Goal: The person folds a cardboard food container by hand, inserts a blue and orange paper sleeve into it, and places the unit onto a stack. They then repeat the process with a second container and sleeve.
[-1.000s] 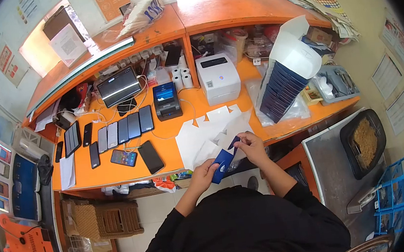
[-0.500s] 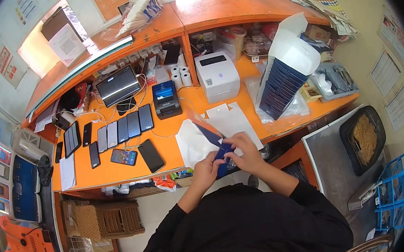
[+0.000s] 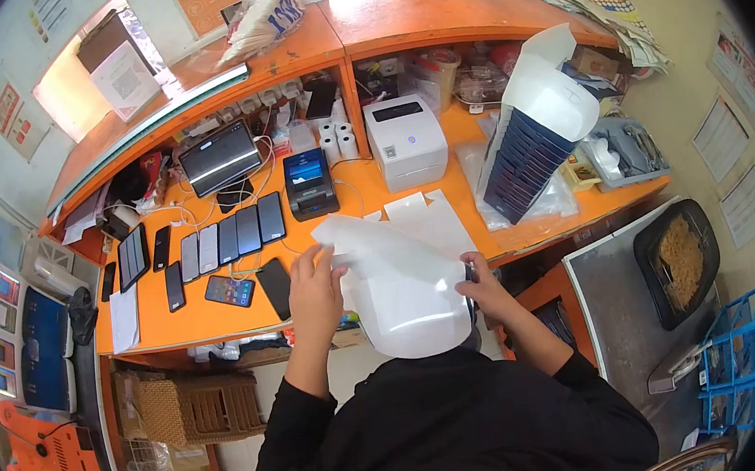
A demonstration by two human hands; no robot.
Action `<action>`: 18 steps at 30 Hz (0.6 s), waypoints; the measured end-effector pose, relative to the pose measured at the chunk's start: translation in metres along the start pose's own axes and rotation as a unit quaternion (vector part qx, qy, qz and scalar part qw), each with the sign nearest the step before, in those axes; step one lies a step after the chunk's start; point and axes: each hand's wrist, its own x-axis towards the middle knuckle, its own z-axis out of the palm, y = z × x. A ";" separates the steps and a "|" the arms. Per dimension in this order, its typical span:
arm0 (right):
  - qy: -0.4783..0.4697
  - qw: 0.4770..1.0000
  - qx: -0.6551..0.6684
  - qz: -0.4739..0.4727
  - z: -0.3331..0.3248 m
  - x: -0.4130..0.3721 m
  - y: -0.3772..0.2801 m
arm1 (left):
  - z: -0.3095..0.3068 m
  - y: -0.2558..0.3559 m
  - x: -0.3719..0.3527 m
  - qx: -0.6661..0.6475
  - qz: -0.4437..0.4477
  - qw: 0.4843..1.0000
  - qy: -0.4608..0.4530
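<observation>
White glossy sheet (image 3: pixel 412 298) is between your hands, right hand (image 3: pixel 486 290) pinching its edge. Left hand (image 3: pixel 312 290) has fingers parted, can't tell if it's gripping. Uneven pull could crease it, and a sloppy left swing might bump that black phone (image 3: pixel 274 290).

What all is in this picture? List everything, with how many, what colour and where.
Counter: one, orange, middle
Phones: about ten, mostly dark, counter left
White printer: one, counter centre
Small printer: one, black, beside it
Paper rolls: several, white, under shelf
Slotted holder: one, white and dark blue, counter right
Grey tray: one, right end
Black tray: one, tan contents, far right
Blue rack: one, lower right
Wicker items: brown, lower left, count unclear
White sheet: one, between the hands
Shelf clutter: mixed, too jumbled to count
Left hand: one, bare, at sheet's left
Right hand: one, bare, sheet's right edge
</observation>
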 end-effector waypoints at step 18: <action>-0.001 0.991 -0.102 -0.087 0.030 -0.041 0.030 | 0.036 0.004 -0.116 -0.119 -0.223 0.945 -0.209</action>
